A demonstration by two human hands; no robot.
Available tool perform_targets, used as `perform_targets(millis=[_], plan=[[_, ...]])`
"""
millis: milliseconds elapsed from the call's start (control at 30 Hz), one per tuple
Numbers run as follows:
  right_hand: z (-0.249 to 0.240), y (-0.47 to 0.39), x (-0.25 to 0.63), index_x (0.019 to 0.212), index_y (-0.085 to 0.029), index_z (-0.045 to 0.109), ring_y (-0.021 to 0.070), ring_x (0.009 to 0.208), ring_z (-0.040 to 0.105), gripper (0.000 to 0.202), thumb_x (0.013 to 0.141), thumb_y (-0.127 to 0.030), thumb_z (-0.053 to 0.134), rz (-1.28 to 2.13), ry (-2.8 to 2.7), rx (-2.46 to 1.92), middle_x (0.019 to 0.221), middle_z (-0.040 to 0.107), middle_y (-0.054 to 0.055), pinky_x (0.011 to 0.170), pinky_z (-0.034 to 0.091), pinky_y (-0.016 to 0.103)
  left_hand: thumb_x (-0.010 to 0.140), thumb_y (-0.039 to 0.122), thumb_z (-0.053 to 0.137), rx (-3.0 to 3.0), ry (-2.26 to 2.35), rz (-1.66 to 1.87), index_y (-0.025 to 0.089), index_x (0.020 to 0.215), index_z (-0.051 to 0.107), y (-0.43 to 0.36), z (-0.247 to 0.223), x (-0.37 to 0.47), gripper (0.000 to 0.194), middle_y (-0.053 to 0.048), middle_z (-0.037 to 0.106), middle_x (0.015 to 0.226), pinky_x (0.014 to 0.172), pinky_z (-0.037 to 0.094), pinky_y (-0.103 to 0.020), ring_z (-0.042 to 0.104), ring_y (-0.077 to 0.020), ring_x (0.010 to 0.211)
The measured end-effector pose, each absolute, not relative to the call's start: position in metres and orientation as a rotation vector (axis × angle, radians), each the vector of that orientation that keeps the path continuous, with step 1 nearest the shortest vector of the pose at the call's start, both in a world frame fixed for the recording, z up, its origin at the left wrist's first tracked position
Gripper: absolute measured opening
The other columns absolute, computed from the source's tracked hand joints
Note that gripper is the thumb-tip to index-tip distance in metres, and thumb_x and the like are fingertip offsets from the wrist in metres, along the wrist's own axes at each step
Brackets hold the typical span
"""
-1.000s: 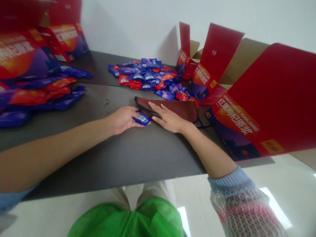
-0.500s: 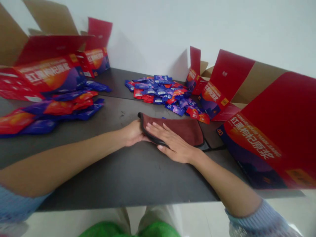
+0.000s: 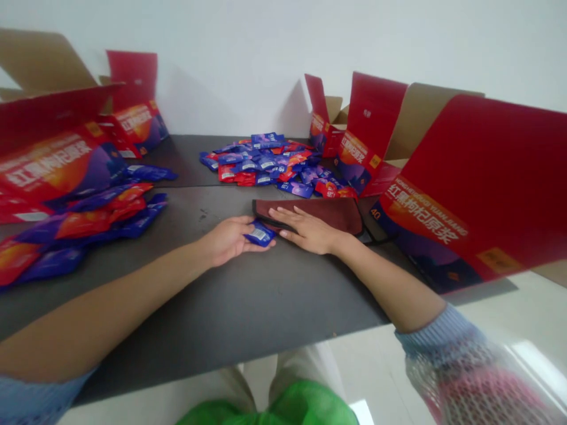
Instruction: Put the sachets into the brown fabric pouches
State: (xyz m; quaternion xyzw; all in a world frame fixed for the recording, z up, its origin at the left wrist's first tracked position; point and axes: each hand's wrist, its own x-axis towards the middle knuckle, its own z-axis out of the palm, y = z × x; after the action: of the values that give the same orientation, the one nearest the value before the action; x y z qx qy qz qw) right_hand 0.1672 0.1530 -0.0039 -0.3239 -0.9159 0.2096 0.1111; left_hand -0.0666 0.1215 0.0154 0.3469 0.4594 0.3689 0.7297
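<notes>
A folded brown cloth with black edging (image 3: pixel 330 213) lies on the dark grey table (image 3: pixel 239 307). My right hand (image 3: pixel 308 229) rests flat on its left part, fingers stretched out and holding nothing. Just left of the cloth, my left hand (image 3: pixel 233 241) grips a small blue sachet (image 3: pixel 260 234), its fingers below and thumb above; a pale printed label shows on the sachet. Behind the cloth spreads a heap of blue and red sachets (image 3: pixel 266 162). Long rows of overlapping blue and red sachets (image 3: pixel 95 218) lie to the left.
Open red cartons stand along both sides: a large one (image 3: pixel 53 168) and a smaller one (image 3: pixel 139 124) at left, and at right a near carton (image 3: pixel 482 195), a middle one (image 3: pixel 358 153) and a small far one (image 3: pixel 319 130). A white wall (image 3: pixel 230 53) rises behind.
My left hand has come out from under the cloth's left edge, and a blue sachet now shows in it. The cloth lies flatter under my right hand. The whole view has shifted.
</notes>
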Motion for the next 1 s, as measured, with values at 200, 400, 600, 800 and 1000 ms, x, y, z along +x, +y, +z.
perform_targets(millis=[200,400,600,800,1000], plan=[[-0.002,0.150,0.172,0.163,-0.021,0.033,0.0255,0.161,0.014,0.076,0.103,-0.067,0.025,0.624,-2.525,-0.974,0.171,0.026,0.008,0.130,0.017,0.055,0.090,-0.004,0.050,0.773,1.023,0.784,0.002,0.117,0.060,0.121,0.017,-0.067,0.029,-0.023,0.077,0.095,0.075,0.066,-0.039,0.080,-0.0312,0.079],[0.010,0.125,0.164,0.157,-0.017,0.044,0.0313,0.149,0.045,0.083,0.100,-0.073,0.021,0.585,-2.203,-1.074,0.158,0.051,0.013,0.124,0.034,0.058,0.091,-0.002,0.050,0.755,0.966,0.712,0.003,0.114,0.063,0.124,0.015,-0.069,0.027,-0.022,0.078,0.093,0.074,0.065,-0.038,0.080,-0.0311,0.078],[0.012,0.099,0.135,0.164,-0.019,0.031,0.0229,0.162,0.008,0.065,0.105,-0.045,0.040,0.526,-2.491,-0.830,0.169,0.033,0.009,0.131,0.011,0.056,0.095,0.010,0.055,0.814,0.836,0.730,0.008,0.112,0.073,0.125,0.013,-0.071,0.025,-0.019,0.079,0.101,0.082,0.064,-0.039,0.079,-0.0265,0.085],[-0.006,0.108,0.135,0.167,-0.023,0.012,0.0186,0.162,-0.001,0.071,0.106,-0.049,0.038,0.622,-2.688,-0.693,0.174,0.014,0.006,0.131,0.004,0.054,0.104,0.019,0.043,0.819,0.819,0.707,0.008,0.117,0.074,0.125,0.014,-0.071,0.035,-0.021,0.077,0.115,0.088,0.062,-0.036,0.076,-0.0259,0.102],[-0.001,0.121,0.147,0.167,-0.027,0.010,0.0201,0.162,-0.002,0.070,0.107,-0.057,0.028,0.633,-2.775,-0.752,0.175,0.009,0.005,0.130,0.000,0.057,0.097,0.013,0.053,0.848,0.847,0.703,0.009,0.111,0.075,0.129,0.010,-0.073,0.026,-0.020,0.079,0.110,0.084,0.064,-0.037,0.078,-0.0252,0.092]])
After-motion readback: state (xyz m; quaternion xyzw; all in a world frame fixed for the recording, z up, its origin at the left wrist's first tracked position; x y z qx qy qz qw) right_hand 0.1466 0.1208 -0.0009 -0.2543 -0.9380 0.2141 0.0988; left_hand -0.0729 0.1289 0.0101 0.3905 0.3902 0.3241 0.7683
